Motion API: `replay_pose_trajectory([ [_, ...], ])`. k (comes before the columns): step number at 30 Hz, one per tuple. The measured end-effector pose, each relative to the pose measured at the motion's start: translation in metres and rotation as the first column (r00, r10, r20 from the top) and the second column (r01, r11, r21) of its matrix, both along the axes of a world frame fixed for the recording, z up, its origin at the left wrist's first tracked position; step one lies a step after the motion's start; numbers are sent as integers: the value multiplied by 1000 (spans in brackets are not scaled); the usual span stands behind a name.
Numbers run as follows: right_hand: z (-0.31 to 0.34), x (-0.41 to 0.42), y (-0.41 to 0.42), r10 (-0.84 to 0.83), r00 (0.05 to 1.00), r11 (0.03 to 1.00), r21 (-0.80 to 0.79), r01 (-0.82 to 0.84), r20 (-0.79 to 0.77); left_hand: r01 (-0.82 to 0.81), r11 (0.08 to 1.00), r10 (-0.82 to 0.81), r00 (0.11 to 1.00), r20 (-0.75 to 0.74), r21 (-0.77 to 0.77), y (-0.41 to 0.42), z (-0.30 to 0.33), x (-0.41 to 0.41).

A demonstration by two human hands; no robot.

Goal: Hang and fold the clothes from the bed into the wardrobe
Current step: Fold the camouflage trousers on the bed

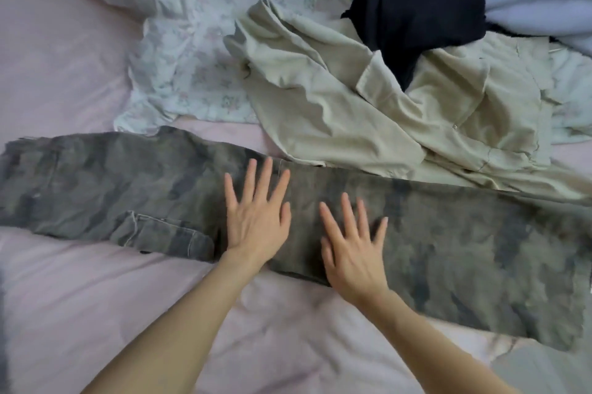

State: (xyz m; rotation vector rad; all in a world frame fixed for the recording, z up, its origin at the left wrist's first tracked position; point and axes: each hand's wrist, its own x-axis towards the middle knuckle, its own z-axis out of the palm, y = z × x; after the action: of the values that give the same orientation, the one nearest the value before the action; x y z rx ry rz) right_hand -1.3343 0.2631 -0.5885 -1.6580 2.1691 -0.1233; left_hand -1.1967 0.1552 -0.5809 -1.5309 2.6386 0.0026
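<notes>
My forearms come in from the bottom edge over the pink sheet (96, 99), and both palms lie flat on the camo trousers (464, 252), which stretch across the bed from far left to far right, seemingly folded lengthwise with a pocket flap showing near the left end. My left hand (256, 220) rests about mid-length, fingers straight and spread, holding nothing; my right hand (355, 252) lies just beside it in the same way, flat on the cloth with no pinch or curl. Behind the trousers a beige garment (336, 105) lies crumpled, its lower edge touching or overlapping their far edge, with a dark garment (416, 9) heaped on top of it and a floral cloth (192, 57) spread to the left. I judge this to be the smoothing step before folding. To do it well I should sweep my palms outward from the middle toward each end, pressing lightly so creases run off and the layers stay aligned, then draw the trousers clear of the beige garment before bringing one end over. The wardrobe is not in sight.
</notes>
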Motion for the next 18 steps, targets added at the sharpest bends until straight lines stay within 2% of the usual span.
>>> replay_pose_trajectory([
  [2, 4, 37, -18, 70, 997, 996, 58, -72, 29, -160, 987, 159, 986, 46, 14, -18, 1, 44],
  [4, 1, 74, -41, 151, 988, 985, 85, -153, 31, -343, 931, 323, 934, 151, 127, -34, -9, 99],
  [6, -4, 103, -62, 253, 967, 956, 145, -254, 20, -413, 867, 375, 909, 179, 281, -41, -23, 130],
  [8, -13, 126, -80, 277, 961, 938, 211, -275, 22, -379, 820, 382, 920, 82, 430, -46, -31, 141],
  [10, -9, 146, -103, 138, 989, 951, 270, -149, 58, -333, 757, 431, 901, -47, 562, -58, -26, 144],
  [12, 8, 162, -126, -49, 986, 968, 251, 7, 159, -227, 733, 507, 811, -292, 641, -69, -9, 151],
  [13, 15, 173, -140, -67, 976, 980, 197, 26, 208, -162, 768, 525, 714, -464, 620, -74, 3, 161],
  [15, 21, 203, -165, 71, 969, 991, 96, -96, 236, -155, 893, 431, 564, -704, 423, -85, 26, 188],
  [17, 18, 235, -182, 269, 940, 953, 81, -291, 210, -288, 931, 353, 544, -761, 226, -104, 39, 223],
  [18, 11, 252, -187, 353, 918, 921, 107, -375, 181, -405, 902, 377, 570, -730, 149, -116, 37, 246],
])
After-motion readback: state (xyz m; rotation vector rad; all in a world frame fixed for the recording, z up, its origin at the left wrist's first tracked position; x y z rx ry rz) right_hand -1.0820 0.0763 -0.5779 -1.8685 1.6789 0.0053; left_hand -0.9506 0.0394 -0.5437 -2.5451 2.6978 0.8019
